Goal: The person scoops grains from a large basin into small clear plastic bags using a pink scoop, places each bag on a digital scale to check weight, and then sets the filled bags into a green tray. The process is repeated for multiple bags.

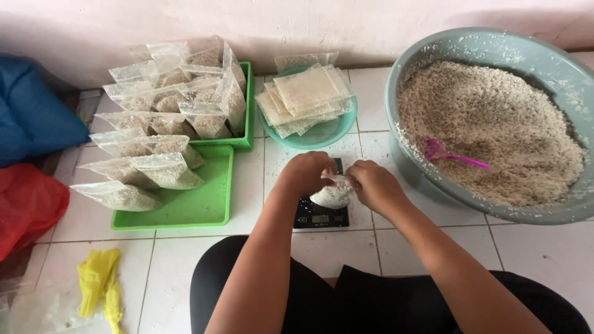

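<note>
I have both hands on the same thing: a small clear plastic bag of grain (333, 194) sitting on the black digital kitchen scale (320, 213) on the white tiled floor (538, 260), dead centre in front of my knees. My left hand (304, 173) is curled closed on the left side of the bag's open top, and my right hand (375, 184) is pinched shut on the right side of it, so the two meet just above the scale with the bag's mouth stretched between them. The filled belly of the bag hangs straight down from that pinch onto the scale platform, so its long axis runs upright, and the mouth runs left to right between my fingers. Neither hand is nearer than the other; the bag lies evenly between them.

The big grey-green basin (433, 59) of loose grain sits to my right, close beside my right forearm, with a pink scoop (447, 153) lying in the grain, handle pointing right. Straight beyond the scale is a teal bowl (318, 137) stacked with empty flat bags (306, 96). To my left, the green trays (185, 213) carry the filled bags (167, 170), so that side is the left hand's reach.
</note>
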